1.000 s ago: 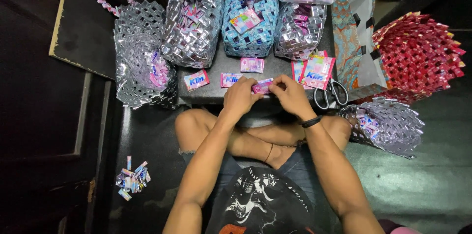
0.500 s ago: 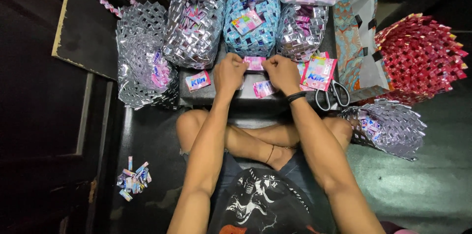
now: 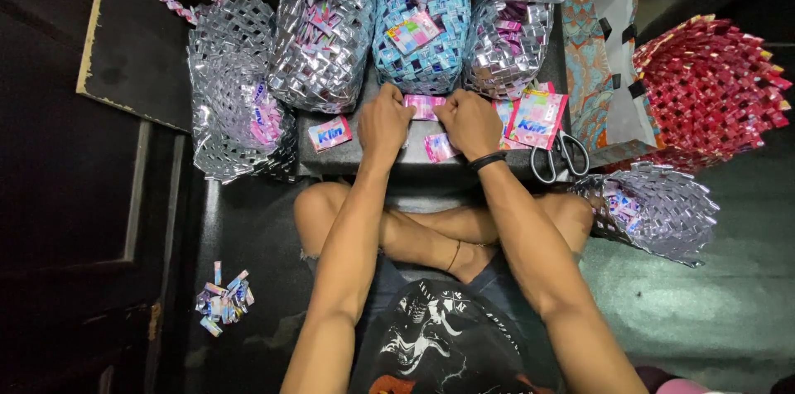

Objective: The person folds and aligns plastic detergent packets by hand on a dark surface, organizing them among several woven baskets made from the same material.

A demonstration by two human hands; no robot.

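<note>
I sit cross-legged at a low dark board (image 3: 364, 160). My left hand (image 3: 383, 122) and my right hand (image 3: 469, 122) both press down on a pink foil wrapper (image 3: 424, 106) lying flat between them on the board. A folded pink wrapper piece (image 3: 437, 146) lies just below my right hand. Another pink wrapper (image 3: 330, 134) rests left of my left hand. A black band circles my right wrist.
Woven foil baskets stand behind the board: silver ones (image 3: 321, 38) (image 3: 505, 48), a blue one (image 3: 421, 26), a red one (image 3: 712, 88) at right. Scissors (image 3: 560, 154) and sachets (image 3: 534, 117) lie right of my hands. A pile of folded strips (image 3: 222, 303) sits on the floor, left.
Both hands moved away from me, from the folded piece near the board's front edge up to the pink wrapper farther back, and now press on it.
</note>
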